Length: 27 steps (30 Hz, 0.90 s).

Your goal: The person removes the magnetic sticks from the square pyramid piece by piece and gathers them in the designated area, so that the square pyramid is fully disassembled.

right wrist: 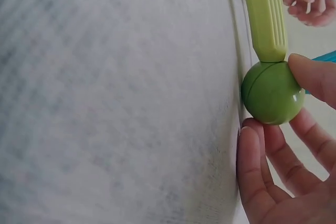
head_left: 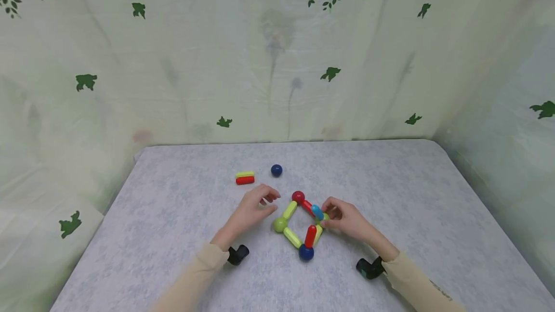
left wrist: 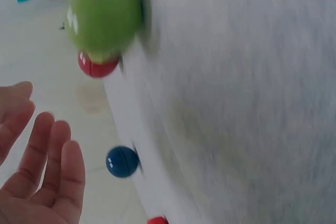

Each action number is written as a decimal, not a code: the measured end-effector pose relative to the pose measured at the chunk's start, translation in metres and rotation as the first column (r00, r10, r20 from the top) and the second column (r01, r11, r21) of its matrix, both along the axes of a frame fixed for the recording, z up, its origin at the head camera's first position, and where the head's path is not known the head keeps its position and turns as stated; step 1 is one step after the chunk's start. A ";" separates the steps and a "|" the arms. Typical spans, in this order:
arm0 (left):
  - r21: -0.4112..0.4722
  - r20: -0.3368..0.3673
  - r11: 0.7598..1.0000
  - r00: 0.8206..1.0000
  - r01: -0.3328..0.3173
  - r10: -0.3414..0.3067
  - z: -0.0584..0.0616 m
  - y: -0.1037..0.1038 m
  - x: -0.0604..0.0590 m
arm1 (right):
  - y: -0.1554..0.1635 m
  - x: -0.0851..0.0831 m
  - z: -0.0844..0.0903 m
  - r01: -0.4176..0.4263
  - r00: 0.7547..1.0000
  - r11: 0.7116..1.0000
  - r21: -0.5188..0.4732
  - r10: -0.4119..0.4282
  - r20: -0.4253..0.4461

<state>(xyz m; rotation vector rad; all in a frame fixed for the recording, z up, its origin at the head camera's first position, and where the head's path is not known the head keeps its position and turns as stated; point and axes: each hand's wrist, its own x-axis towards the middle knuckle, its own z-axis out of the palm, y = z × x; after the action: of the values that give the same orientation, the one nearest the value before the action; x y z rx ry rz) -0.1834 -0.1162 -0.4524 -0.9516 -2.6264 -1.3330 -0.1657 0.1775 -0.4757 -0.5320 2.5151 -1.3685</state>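
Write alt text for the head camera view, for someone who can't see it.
Two hands work on a square frame of coloured rods and balls on a grey table: the right hand grips its right corner, while the left hand hovers just left of it, holding nothing. Behind lie a loose blue ball and a yellow and red rod pair.

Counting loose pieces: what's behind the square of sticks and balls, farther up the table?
Beyond the square lie a dark blue ball and a yellow stick beside a red stick, on the grey table. Anything under the hands is hidden.
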 end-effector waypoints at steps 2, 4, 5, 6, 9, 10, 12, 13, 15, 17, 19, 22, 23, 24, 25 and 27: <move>0.011 0.015 0.999 0.999 0.052 -0.052 -0.001 0.005 0.005 | 0.000 0.002 0.000 0.011 1.000 1.000 0.006 -0.011 -0.010; 0.020 0.035 0.996 0.995 0.090 -0.091 -0.001 0.009 0.010 | -0.001 0.004 0.001 0.027 0.999 1.000 0.008 -0.027 -0.020; 0.024 0.053 0.994 0.993 0.104 -0.105 -0.001 0.011 0.013 | -0.002 0.005 0.001 0.040 0.999 0.999 0.009 -0.040 -0.023; 0.027 0.068 0.993 0.991 0.117 -0.118 -0.001 0.014 0.016 | -0.003 0.006 0.002 0.052 0.998 0.999 0.013 -0.052 -0.026; 0.032 0.121 0.989 0.981 0.148 -0.150 -0.001 0.019 0.025 | -0.006 0.010 0.002 0.093 0.995 0.995 0.028 -0.092 -0.033; 0.033 0.140 0.987 0.977 0.157 -0.160 -0.001 0.021 0.028 | -0.007 0.011 0.002 0.109 0.994 0.993 0.035 -0.108 -0.031; 0.026 0.170 0.985 0.970 0.170 -0.172 -0.002 0.024 0.033 | -0.010 0.013 0.002 0.135 0.991 0.990 0.046 -0.133 -0.031; 0.021 0.182 0.985 0.968 0.172 -0.173 -0.002 0.026 0.035 | -0.011 0.014 0.003 0.145 0.989 0.988 0.050 -0.144 -0.032; 0.006 0.193 0.985 0.967 0.171 -0.169 -0.004 0.029 0.037 | -0.013 0.016 0.003 0.157 0.987 0.986 0.052 -0.156 -0.032; -0.014 0.194 0.987 0.968 0.162 -0.157 -0.006 0.031 0.039 | -0.015 0.018 0.003 0.157 0.987 0.986 0.051 -0.155 -0.035; -0.029 0.194 0.988 0.970 0.155 -0.146 -0.008 0.032 0.041 | -0.016 0.019 0.003 0.150 0.988 0.987 0.050 -0.148 -0.044; -0.045 0.198 0.987 0.970 0.154 -0.142 -0.009 0.033 0.042 | -0.015 0.020 0.002 0.131 0.990 0.990 0.049 -0.128 -0.062; -0.050 0.204 0.987 0.969 0.155 -0.142 -0.009 0.032 0.043 | -0.015 0.020 0.002 0.122 0.991 0.991 0.046 -0.119 -0.066; -0.053 0.209 0.986 0.968 0.157 -0.142 -0.009 0.032 0.043 | -0.014 0.020 0.002 0.113 0.991 0.992 0.047 -0.110 -0.070; -0.056 0.212 0.986 0.967 0.156 -0.141 -0.010 0.032 0.043 | -0.014 0.020 0.001 0.102 0.993 0.994 0.048 -0.099 -0.071; -0.068 0.216 0.986 0.967 0.150 -0.132 -0.010 0.030 0.043 | -0.012 0.021 0.001 0.079 0.995 0.996 0.051 -0.076 -0.071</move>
<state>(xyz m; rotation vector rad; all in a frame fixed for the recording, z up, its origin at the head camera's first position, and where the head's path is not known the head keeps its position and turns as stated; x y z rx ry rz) -0.1404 -0.0859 -0.4628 -1.0837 -2.8401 -1.4384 -0.1443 0.1651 -0.4745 -0.4836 2.6456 -1.3259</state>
